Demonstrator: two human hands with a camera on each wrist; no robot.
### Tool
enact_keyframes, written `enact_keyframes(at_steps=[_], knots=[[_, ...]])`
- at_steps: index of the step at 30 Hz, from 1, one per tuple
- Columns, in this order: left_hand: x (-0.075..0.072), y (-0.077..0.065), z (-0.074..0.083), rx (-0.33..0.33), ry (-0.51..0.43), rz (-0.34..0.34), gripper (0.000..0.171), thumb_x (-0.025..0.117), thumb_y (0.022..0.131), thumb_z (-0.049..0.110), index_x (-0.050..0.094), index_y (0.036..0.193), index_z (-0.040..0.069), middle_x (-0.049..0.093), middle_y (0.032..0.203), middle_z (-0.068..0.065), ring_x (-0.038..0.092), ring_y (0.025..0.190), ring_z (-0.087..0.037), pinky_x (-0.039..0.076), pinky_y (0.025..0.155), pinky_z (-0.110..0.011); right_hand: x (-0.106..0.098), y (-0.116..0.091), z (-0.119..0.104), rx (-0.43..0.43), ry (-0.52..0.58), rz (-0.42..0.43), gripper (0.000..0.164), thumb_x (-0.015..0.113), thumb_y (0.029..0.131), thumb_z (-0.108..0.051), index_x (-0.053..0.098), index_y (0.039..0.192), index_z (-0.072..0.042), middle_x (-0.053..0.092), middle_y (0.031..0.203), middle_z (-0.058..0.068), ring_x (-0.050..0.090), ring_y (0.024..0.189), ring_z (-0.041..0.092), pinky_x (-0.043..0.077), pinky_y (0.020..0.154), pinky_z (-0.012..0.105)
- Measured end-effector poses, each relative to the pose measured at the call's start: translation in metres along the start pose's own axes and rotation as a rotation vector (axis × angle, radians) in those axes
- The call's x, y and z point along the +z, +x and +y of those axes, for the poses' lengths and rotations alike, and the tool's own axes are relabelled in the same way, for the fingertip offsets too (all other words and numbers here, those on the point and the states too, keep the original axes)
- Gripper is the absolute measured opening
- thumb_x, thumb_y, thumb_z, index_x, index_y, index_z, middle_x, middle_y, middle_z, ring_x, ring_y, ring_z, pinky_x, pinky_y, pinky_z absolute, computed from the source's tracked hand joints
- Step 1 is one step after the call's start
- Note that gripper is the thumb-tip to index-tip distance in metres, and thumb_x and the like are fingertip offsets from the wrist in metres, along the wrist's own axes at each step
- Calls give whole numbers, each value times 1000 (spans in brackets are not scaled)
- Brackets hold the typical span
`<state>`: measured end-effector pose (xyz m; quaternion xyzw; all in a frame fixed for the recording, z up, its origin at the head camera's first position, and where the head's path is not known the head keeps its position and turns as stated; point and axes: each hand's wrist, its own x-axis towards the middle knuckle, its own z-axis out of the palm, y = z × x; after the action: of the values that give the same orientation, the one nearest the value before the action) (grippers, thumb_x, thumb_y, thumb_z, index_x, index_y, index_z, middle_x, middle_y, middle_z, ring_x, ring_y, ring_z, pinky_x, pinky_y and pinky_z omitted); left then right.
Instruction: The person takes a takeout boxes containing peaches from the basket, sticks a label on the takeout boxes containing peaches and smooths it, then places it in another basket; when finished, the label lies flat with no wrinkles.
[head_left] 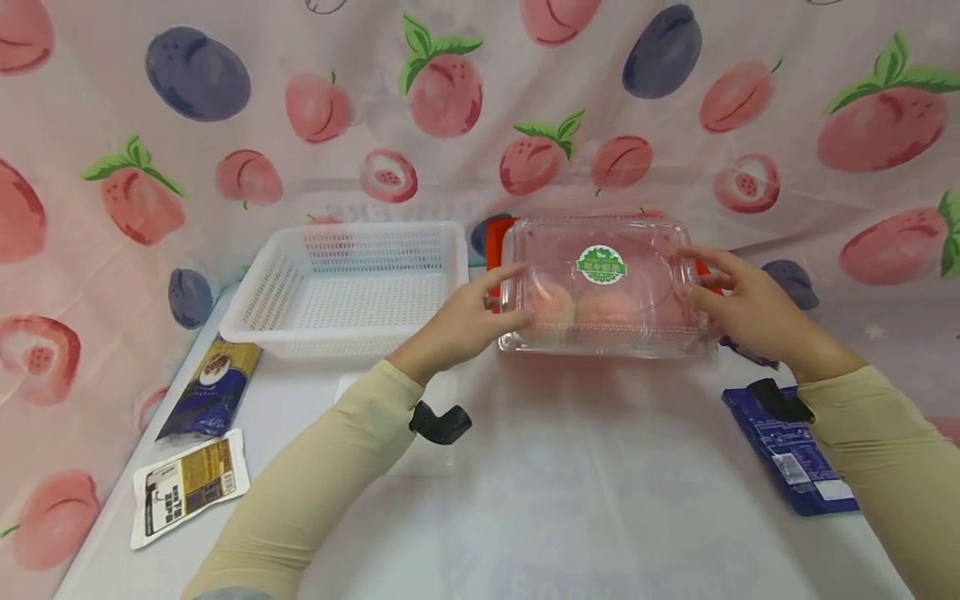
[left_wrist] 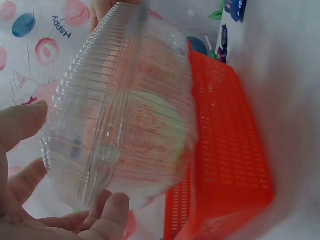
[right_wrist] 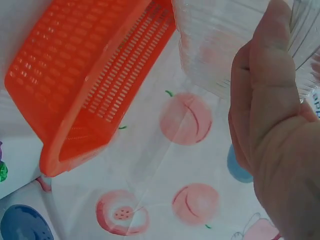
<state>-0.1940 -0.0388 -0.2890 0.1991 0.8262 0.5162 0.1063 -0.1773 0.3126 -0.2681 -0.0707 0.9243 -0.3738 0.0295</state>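
Observation:
A clear plastic clamshell box (head_left: 637, 308) with a round green-and-white label (head_left: 602, 264) is held up between both hands. Inside show round pinkish, pale-green pieces (left_wrist: 145, 135), whose kind I cannot tell. The left hand (head_left: 468, 323) grips the box's left end, fingers and thumb spread around its edge. At the right end, the right hand (head_left: 753, 304) holds it the same way. Directly beneath is a red perforated basket (left_wrist: 230, 160), mostly hidden by the box in the head view. In the left wrist view the box sits close against the basket's rim; contact is unclear.
Left of the box stands a white perforated basket (head_left: 345, 340). A blue-and-gold packet (head_left: 212, 387) and a white-and-gold pouch (head_left: 191, 486) lie at the table's left edge. On the right lies a blue packet (head_left: 798, 458). A fruit-print cloth (head_left: 450, 167) hangs behind.

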Motion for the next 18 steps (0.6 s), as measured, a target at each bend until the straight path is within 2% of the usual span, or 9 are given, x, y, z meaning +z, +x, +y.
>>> enact_keyframes(at_steps=[4,10,13,18], knots=[[0,10,-8,4,-63,11,65,70,94,26,42,153,30,40,153,-1,54,125,-29,49,98,-47,-6,13,1,34,5,-3,71,57,100,-48,24,160,-30,39,145,30,54,115,45,58,77,43],[0,13,-18,-40,-150,25,67,70,94,28,39,154,28,44,150,-8,56,122,-26,49,99,-50,-14,32,9,61,49,11,71,53,101,-48,20,161,-31,43,144,28,60,103,35,58,73,33],[0,14,-25,-69,-165,60,65,70,95,27,41,153,25,44,150,-10,54,125,-27,48,100,-50,-18,43,15,69,60,12,72,52,101,-49,18,162,-31,42,145,29,59,109,37,58,76,33],[4,18,-38,-129,-138,130,60,68,96,26,45,151,21,41,152,-13,46,133,-32,46,103,-48,-20,61,26,78,82,20,73,52,101,-48,17,162,-29,39,147,30,52,120,45,59,80,37]])
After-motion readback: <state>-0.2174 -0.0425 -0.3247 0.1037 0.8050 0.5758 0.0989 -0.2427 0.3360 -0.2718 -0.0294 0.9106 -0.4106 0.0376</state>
